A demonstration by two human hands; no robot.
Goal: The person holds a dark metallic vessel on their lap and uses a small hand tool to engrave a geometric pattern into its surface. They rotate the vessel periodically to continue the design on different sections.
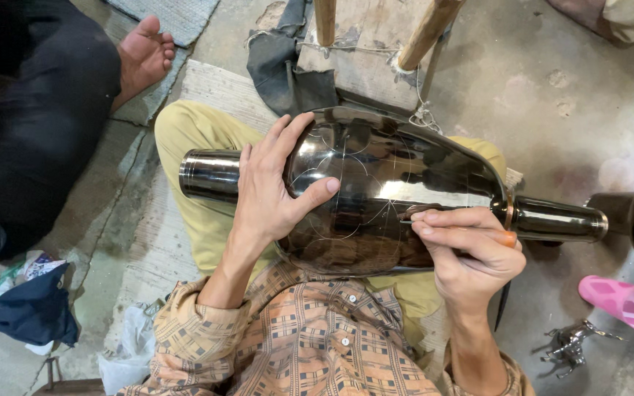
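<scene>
At frame centre, the left hand (269, 192) spreads wide on the dark metal vase (376, 191) while the right hand (471, 253) pinches a thin scribing tool (464, 229) against it.

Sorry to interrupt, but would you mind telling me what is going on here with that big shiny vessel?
A person sitting cross-legged on the floor has a large polished metal vase lying sideways across their lap. The left hand rests flat on its body, steadying it. The right hand holds a thin orange-handled scribing tool in a pencil-like grip, its tip against the surface, where fine curved lines are already scratched. Another person's bare foot shows at upper left.
</scene>
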